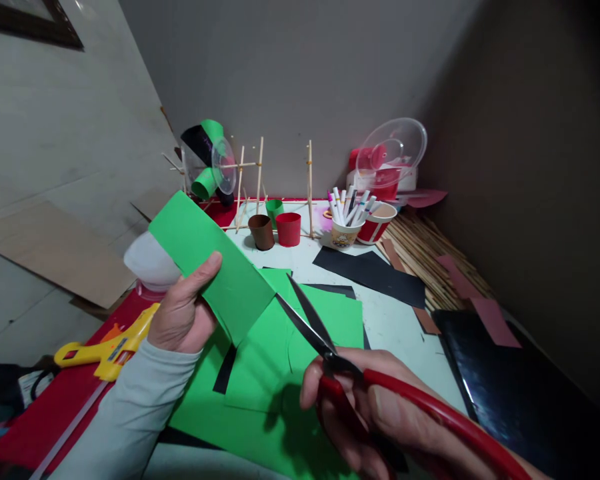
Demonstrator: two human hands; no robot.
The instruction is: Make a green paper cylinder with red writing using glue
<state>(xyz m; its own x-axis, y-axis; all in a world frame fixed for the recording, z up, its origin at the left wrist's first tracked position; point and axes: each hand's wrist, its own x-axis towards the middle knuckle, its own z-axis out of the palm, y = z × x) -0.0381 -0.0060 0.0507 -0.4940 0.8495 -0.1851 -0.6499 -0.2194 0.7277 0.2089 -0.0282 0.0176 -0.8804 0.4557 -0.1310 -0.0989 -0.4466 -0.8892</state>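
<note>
One green paper strip (pixel 233 280) is in the grip of the left hand (pixel 184 312); right of the strip, the right hand (pixel 380 400) grips red-handled scissors (pixel 333 363), blades parted.

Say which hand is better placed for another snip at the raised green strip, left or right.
Right, likely: the right hand holds the red-handled scissors, blades slightly parted, tips near the strip's corner. The left hand is occupied gripping the green strip.
</note>
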